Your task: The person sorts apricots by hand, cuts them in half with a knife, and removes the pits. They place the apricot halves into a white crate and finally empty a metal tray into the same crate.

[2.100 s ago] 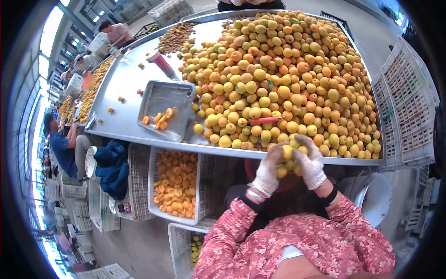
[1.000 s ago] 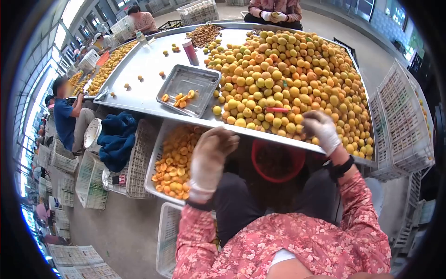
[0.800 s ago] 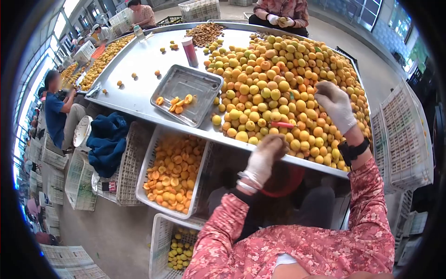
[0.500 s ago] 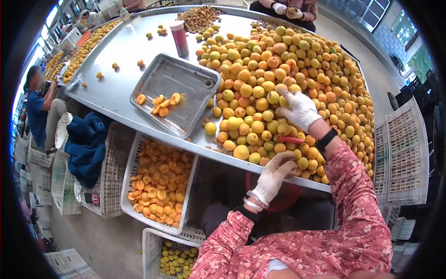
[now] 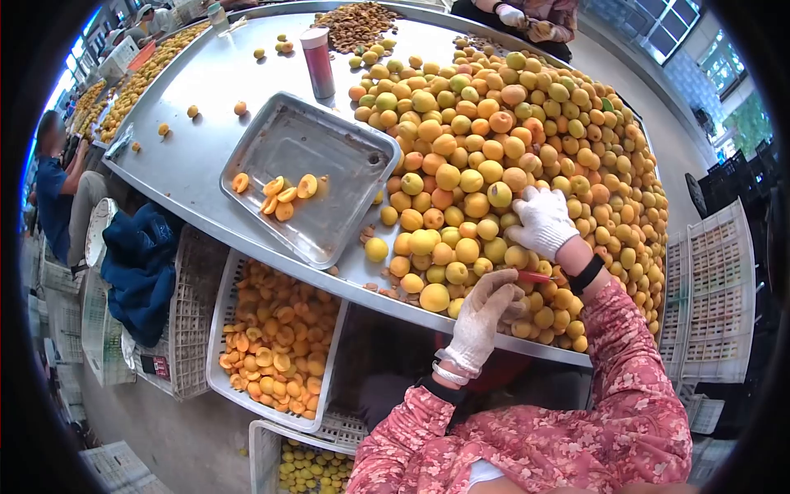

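My left hand (image 5: 484, 319), in a stained white glove, is at the table's front edge with its fingers loosely bent and apart. Its fingertips are close to a red-handled tool (image 5: 535, 277) among the apricots; whether they touch it is unclear. My right hand (image 5: 545, 222), also gloved, rests on the apricot pile (image 5: 609, 193) with thumb and fingers apart, close to a greenish-yellow apricot (image 5: 499, 194). No fruit shows clearly within its grasp. To the left, a metal tray (image 5: 247, 193) holds several apricot halves (image 5: 285, 195).
A tall red cup (image 5: 318, 64) stands behind the tray on the metal table (image 5: 193, 156). Pits (image 5: 358, 26) lie at the back. Below the front edge is a crate of halves (image 5: 276, 350). A co-worker's gloved hand (image 5: 510, 15) is across the table.
My right hand has come down and slightly right on the pile, its fingers lower. My left hand's fingertips are now nearer the red-handled tool. The whole view has shifted slightly.
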A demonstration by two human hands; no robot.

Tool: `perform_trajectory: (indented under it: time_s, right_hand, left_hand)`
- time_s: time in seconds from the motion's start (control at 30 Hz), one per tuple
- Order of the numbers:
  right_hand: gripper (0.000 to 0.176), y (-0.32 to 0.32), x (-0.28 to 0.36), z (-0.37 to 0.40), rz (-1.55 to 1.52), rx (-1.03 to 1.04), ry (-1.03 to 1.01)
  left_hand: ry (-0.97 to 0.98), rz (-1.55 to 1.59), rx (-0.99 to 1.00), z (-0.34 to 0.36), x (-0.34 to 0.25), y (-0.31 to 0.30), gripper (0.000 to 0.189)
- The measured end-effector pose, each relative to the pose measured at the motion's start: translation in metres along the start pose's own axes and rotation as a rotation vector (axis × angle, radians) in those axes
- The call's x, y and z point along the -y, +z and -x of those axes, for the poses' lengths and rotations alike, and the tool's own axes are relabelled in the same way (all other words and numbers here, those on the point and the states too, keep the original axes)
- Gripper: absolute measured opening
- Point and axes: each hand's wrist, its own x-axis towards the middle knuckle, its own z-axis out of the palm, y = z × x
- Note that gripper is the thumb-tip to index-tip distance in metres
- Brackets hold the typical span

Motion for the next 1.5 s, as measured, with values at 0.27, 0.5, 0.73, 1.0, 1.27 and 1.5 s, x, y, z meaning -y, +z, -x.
perform_trajectory:
  time_s: [0.27,0.5,0.73,1.0,1.27,1.5]
  right_hand:
    - [0.037,-0.035,-0.007,0.013,-0.627,0.019,-0.044]
    - [0.035,-0.015,0.026,-0.008,-0.342,0.033,-0.136]
    - [0.038,-0.037,0.036,-0.01,-1.101,0.228,0.197]
    - [0.019,-0.008,0.071,-0.058,-0.212,0.234,-0.354]
    - [0.019,0.014,0.083,-0.077,-0.021,0.384,-0.402]
    - [0.026,0.015,0.093,-0.088,0.055,0.596,-0.413]
  left_hand:
    - [0.089,0.23,-0.126,-0.009,-0.006,-0.003,0.043]
    - [0.01,0.35,-0.059,-0.009,-0.004,-0.024,0.024]
    - [0.049,0.179,-0.197,-0.002,-0.02,-0.015,0.035]
    - [0.081,0.305,-0.229,0.007,-0.028,-0.019,0.041]
    - [0.063,0.281,-0.108,0.007,-0.028,-0.017,0.041]
    - [0.062,0.505,-0.134,0.006,-0.018,-0.027,0.031]
